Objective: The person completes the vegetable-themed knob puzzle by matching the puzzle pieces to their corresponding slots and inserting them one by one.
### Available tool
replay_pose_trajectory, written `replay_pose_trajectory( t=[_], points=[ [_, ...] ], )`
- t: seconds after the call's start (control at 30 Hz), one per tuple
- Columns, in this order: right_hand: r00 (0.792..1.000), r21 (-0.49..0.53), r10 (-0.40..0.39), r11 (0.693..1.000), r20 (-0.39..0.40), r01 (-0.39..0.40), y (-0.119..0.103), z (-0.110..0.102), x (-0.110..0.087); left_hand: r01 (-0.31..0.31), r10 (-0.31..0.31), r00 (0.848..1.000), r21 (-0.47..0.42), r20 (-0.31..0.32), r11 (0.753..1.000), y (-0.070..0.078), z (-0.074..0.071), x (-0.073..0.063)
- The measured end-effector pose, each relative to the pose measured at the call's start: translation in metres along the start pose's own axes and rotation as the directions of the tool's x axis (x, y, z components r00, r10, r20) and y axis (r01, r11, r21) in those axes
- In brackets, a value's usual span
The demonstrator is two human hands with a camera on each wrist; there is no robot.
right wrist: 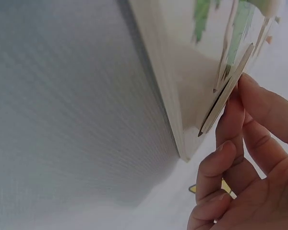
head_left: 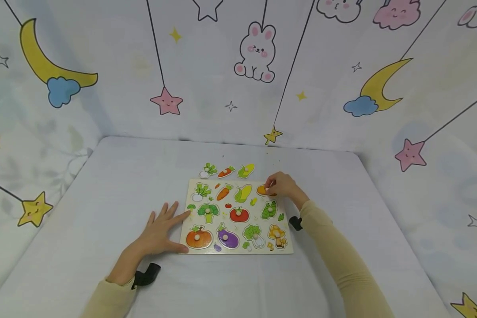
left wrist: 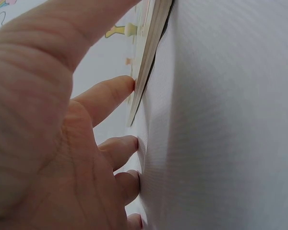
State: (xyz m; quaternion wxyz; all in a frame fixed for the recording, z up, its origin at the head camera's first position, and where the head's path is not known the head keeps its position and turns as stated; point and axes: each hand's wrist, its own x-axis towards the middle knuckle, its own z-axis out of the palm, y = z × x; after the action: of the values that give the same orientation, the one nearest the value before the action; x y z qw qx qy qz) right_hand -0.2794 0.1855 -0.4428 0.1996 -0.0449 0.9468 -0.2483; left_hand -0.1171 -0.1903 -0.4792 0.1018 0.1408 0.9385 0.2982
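A wooden vegetable puzzle board (head_left: 218, 223) lies on the white tabletop. My left hand (head_left: 159, 234) is spread beside its left side, thumb and index fingertip at the edge; in the left wrist view that index finger (left wrist: 113, 93) touches the board's side. With thumb and fingertips my right hand (head_left: 282, 184) pinches an orange oval puzzle piece (head_left: 262, 190) at the board's top right corner. In the right wrist view, this piece (right wrist: 225, 103) is tilted over the board's surface, and the fingers hide its knob. Broccoli (head_left: 208, 213), tomato (head_left: 244, 216) and several other knobbed pieces sit in the board.
Just behind the board's far edge lie three loose pieces: a white radish (head_left: 205, 172), a carrot (head_left: 225, 172) and a corn cob (head_left: 244, 171). A white cloth (head_left: 103, 198) covers the table. A cartoon-printed curtain (head_left: 206, 123) stands behind and at both sides.
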Motion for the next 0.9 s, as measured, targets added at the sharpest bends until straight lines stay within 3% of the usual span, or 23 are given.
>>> replay_pose_trajectory(
  t=[0.37,0.7,0.9],
  points=[
    [0.999,-0.061,-0.038,0.997,-0.012,0.037,-0.0016,-0.0008,-0.0005,0.004,-0.004,1.000,0.009,0.001,1.000,-0.0031,0.0026,0.0022],
    [0.995,-0.021,-0.100,0.995,0.018,0.101,0.0012,-0.0005,0.0011,0.002,-0.002,1.000,0.000,0.001,1.000,-0.0036,0.0018,0.0024],
    [0.994,-0.038,-0.097,0.994,0.045,0.099,0.0003,-0.0067,0.0031,0.002,-0.002,1.000,-0.008,0.002,1.000,-0.0040,0.0023,0.0027]
  ],
)
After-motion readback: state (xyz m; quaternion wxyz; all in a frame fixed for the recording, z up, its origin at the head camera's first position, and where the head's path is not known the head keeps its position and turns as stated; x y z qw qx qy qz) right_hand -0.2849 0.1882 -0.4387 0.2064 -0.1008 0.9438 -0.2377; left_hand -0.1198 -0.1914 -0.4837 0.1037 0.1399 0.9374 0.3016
